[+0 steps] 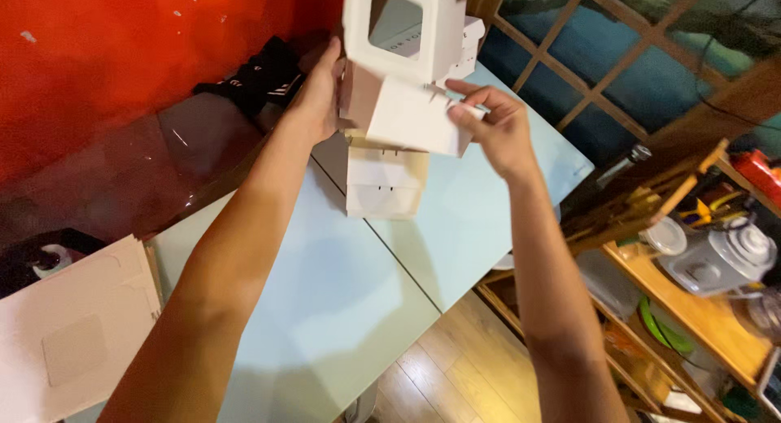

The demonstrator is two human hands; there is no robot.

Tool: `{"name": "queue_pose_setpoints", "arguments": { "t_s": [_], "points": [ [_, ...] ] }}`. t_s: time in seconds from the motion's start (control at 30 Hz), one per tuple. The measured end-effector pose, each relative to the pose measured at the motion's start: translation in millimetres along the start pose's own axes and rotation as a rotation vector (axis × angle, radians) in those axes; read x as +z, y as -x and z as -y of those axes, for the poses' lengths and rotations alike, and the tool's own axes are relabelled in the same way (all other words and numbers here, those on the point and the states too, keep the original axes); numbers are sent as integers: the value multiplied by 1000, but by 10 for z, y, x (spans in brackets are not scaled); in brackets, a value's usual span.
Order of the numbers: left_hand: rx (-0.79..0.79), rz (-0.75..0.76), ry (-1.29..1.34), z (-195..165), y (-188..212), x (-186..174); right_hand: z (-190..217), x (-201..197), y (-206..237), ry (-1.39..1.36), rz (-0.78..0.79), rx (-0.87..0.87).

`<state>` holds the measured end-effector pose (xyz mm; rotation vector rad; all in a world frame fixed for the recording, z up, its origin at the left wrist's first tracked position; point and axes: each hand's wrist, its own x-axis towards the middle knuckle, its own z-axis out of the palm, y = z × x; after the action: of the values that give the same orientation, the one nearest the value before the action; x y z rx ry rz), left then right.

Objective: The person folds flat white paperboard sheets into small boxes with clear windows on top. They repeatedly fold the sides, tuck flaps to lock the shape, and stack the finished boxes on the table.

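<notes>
Both hands hold a white box (407,106) up over the table (325,293): left hand (313,98) flat against its left side, right hand (492,126) pinching a front flap (windowed lid standing upright above).

Warm indoor light, soft shadows on the pale table (342,309), slight blur throughout.

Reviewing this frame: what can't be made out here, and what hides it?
Head view only:
- Box: its top is cut off by the upper edge; its inside barely shows through the window.
- Left hand: fingertips hidden behind the box.
- Right hand: fingertips motion-blurred at a flap.
- Stack on the table: top covered by the box.
- Shelf: its items blurred, cut off at the right edge.
</notes>
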<state>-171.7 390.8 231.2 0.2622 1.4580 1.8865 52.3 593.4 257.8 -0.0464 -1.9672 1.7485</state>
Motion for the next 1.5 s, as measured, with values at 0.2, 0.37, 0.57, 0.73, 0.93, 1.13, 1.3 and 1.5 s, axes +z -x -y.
{"name": "queue_pose_setpoints", "arguments": {
  "t_s": [0.2, 0.37, 0.57, 0.73, 0.93, 1.13, 1.3, 1.5],
  "points": [
    [224, -167, -546, 803, -631, -355, -621, -306, -439, -72, 40, 225],
    [145, -144, -1108, 1120, -686, -575, -896, -366, -513, 203, 130, 229],
    [-96, -71, -907, 965, -614, -596, -830, -255, -807, 396, 190, 172],
    [-182, -70, -805, 900, -537, -508, -744, -11, -867, 274, 185, 248],
    [-177, -98, -806, 820, -468, -498, -653, -132, -782, 643, 362, 183],
    [-168, -154, -799, 804, -432, -473, -593, -187, -905, 724, 483, 318],
    [-205, -157, -883, 854, -461, -452, -689, -18, -981, 862, 515, 362],
    [-190, -187, -657, 949, -449, -537, -794, 114, -871, 903, 484, 468]
  ]
}}
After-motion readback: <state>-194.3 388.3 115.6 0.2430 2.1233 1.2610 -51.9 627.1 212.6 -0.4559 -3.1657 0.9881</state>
